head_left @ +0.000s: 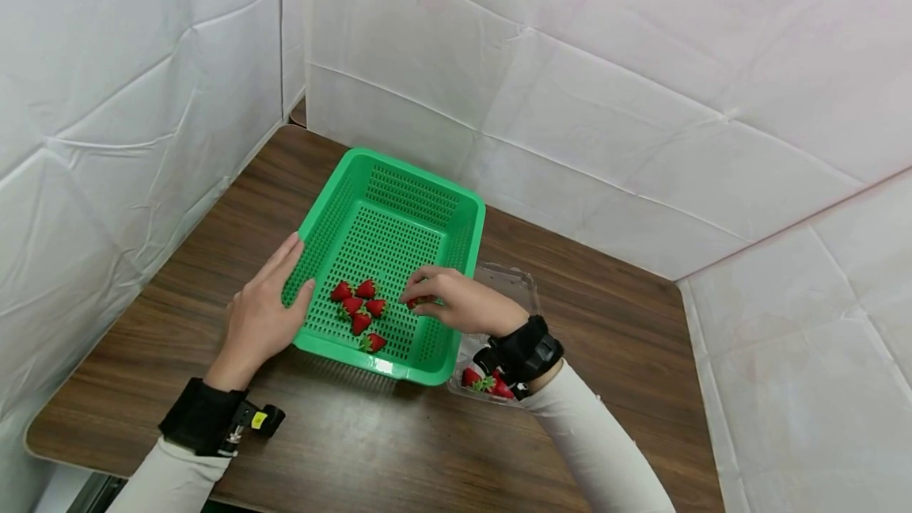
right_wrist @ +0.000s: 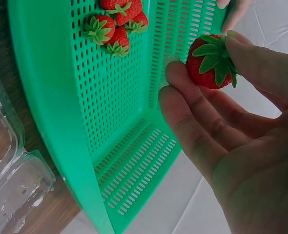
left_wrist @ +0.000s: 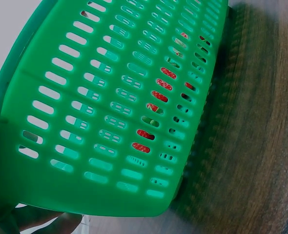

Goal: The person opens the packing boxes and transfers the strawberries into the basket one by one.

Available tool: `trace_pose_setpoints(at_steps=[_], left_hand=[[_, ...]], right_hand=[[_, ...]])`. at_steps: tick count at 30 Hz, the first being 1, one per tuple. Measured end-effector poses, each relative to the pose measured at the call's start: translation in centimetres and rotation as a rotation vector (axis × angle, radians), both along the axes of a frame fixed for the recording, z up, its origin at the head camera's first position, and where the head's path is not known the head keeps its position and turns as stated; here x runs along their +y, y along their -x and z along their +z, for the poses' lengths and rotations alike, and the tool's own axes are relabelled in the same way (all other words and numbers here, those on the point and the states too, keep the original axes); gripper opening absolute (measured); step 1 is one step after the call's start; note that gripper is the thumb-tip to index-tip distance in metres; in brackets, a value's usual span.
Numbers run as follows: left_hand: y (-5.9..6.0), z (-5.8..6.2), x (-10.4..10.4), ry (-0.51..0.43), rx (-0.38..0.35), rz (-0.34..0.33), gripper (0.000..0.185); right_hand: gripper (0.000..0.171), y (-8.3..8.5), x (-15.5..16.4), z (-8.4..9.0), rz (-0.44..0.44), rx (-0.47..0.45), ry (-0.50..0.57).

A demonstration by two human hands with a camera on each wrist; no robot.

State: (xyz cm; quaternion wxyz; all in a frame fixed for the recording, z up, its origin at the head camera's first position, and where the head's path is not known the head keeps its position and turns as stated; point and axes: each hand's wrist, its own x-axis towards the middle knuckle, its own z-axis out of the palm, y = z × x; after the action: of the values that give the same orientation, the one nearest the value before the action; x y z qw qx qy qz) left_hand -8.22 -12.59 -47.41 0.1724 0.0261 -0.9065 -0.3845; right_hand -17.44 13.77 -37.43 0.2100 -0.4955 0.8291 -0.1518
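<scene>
A green perforated basket (head_left: 427, 188) sits on the wooden table, with several strawberries (head_left: 359, 307) lying on its floor. My right hand (head_left: 456, 301) reaches over the basket's near right part and pinches a strawberry (right_wrist: 210, 61) between thumb and fingertips. My left hand (head_left: 265, 309) holds the basket's left rim, thumb over the edge. The left wrist view shows the basket's outer wall (left_wrist: 110, 112) close up, red fruit showing through its slots.
A clear plastic clamshell tray (head_left: 499, 279) lies right of the basket, with strawberries (head_left: 484, 381) in its near end under my right wrist. White padded walls close in the table at the back and left. Bare wood (head_left: 627, 339) lies to the right.
</scene>
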Motion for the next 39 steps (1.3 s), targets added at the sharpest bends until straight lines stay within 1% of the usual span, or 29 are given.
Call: trace_pose_setpoints(at_steps=[12, 21, 30, 39], left_hand=[[0.0, -0.1, 0.0, -0.006, 0.0, -0.004, 0.058], [0.1, -0.2, -0.1, -0.007, 0.0, -0.005, 0.058], [0.1, -0.3, -0.1, -0.003, -0.003, -0.007, 0.058], [0.1, -0.4, -0.1, -0.002, 0.0, -0.005, 0.058]], right_hand=[[0.025, 0.2, -1.2, -0.2, -0.002, -0.028, -0.042], [0.025, 0.4, -1.8, -0.4, -0.008, 0.01, -0.068], [0.029, 0.7, -2.6, -0.1, -0.003, -0.001, -0.154], [0.031, 1.0, -3.4, -0.6, -0.008, -0.032, -0.212]])
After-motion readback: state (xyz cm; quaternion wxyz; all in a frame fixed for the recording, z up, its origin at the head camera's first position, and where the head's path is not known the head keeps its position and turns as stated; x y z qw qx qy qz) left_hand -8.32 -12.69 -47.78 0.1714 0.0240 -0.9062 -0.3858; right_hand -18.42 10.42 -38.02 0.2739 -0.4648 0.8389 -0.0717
